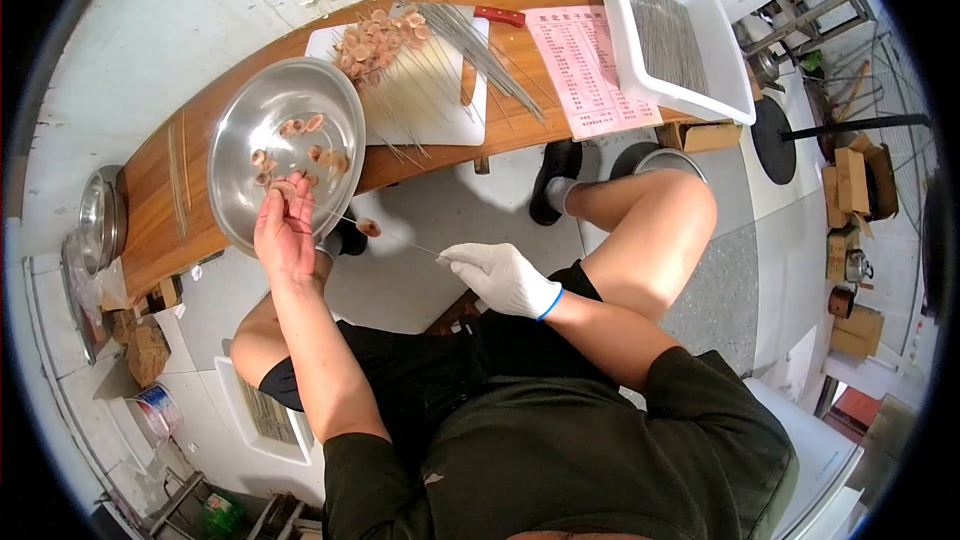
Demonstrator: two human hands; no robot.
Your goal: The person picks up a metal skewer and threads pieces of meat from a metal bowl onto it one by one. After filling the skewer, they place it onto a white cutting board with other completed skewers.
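Note:
My bare left hand (287,235) is over the near rim of a steel bowl (235,125), its fingers closed on a thin round brownish-pink slice of meat (286,189). My right hand (495,275), in a white knitted glove with a blue cuff, grips the near end of a thin metal skewer (410,243). That skewer slants toward my left hand and carries one slice (369,228) partway along. Its tip is hidden near my left fingers. Several loose slices (329,156) lie in the bowl.
On the wooden table (160,210) a white cutting board (385,125) bears a heap of slices (380,45) and many skewers (475,55). Beyond are a red-handled knife (500,16), a pink printed sheet (585,70) and a white bin of skewers (690,90). Another skewer bin (300,445) stands on the floor.

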